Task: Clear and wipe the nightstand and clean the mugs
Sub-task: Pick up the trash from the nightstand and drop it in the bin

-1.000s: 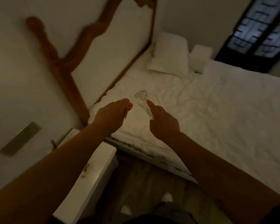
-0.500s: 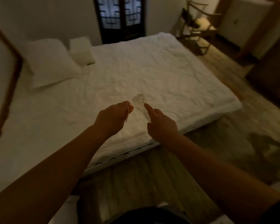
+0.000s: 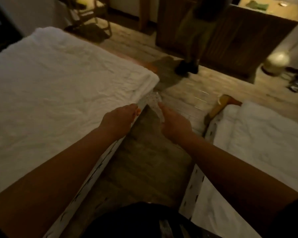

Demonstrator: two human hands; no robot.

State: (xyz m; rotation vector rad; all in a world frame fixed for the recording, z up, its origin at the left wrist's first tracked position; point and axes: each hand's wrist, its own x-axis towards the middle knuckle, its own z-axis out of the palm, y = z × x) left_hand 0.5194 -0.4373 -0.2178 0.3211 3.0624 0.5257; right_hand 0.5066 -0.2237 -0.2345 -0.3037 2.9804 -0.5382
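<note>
We have turned away from the nightstand: a second ago it sat low on the left under the headboard, and now it is out of view. We face down the floor (image 3: 144,160) between the large bed (image 3: 58,91) on the left and a second bed (image 3: 256,143) on the right.

Both hands are held out in front much as before. Our right hand (image 3: 175,123) is closed around the lower part of a crumpled, clear speckled wrapper (image 3: 154,102), which sticks up past the fingers. Our left hand (image 3: 120,117) is loosely curled just beside it; whether it pinches anything we cannot tell.

We judge that we are carrying this litter off the nightstand surface toward somewhere to bin it, so clearing is under way and wiping is not yet begun. No mugs show.

Far ahead a person's legs (image 3: 189,48) stand by a dark wooden cabinet (image 3: 239,40).

No brand, label or writing is readable; the wrapper's specks are too blurred.
</note>
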